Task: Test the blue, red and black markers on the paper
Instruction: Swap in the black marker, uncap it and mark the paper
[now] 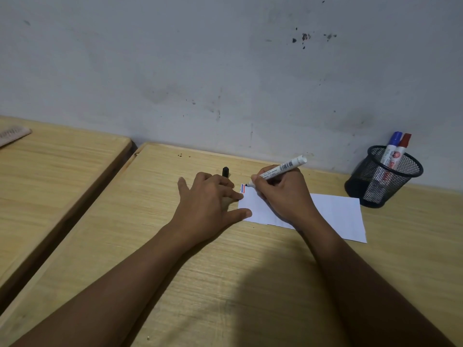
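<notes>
A white sheet of paper lies on the wooden desk. Short blue and red strokes mark its far left corner. My right hand grips an uncapped white-barrelled black marker, its tip touching the paper beside those strokes. My left hand rests on the desk with thumb and a fingertip pressing the paper's left edge. It holds the black cap, which sticks out behind the fingers. The blue marker and the red marker stand capped in a black mesh cup.
The mesh cup stands at the desk's far right, near the stained grey wall. A second wooden desk sits to the left across a narrow gap, with a flat pale object on its far corner.
</notes>
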